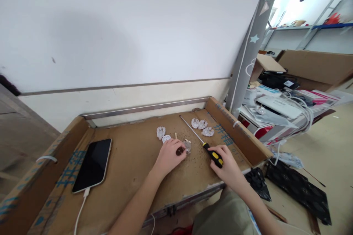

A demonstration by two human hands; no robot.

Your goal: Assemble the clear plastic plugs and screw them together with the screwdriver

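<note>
My left hand [168, 156] rests on the cardboard work surface [132, 169] with its fingers curled on a clear plastic plug part [187, 146]. My right hand [225, 162] grips the black-and-yellow handle of a long screwdriver [202, 142]; its thin shaft lies on the cardboard and points up and to the left. Two clear plug pieces [162, 134] lie just beyond my left hand. Three more plug pieces [202, 126] sit in a row past the screwdriver shaft, near the right cardboard wall.
A black phone [93, 164] lies face up at the left with a white cable running off the near edge. Raised cardboard walls [237, 132] ring the surface, with a white wall behind. Boxes, papers and white cables [286, 102] crowd the right; black sheets lie on the floor.
</note>
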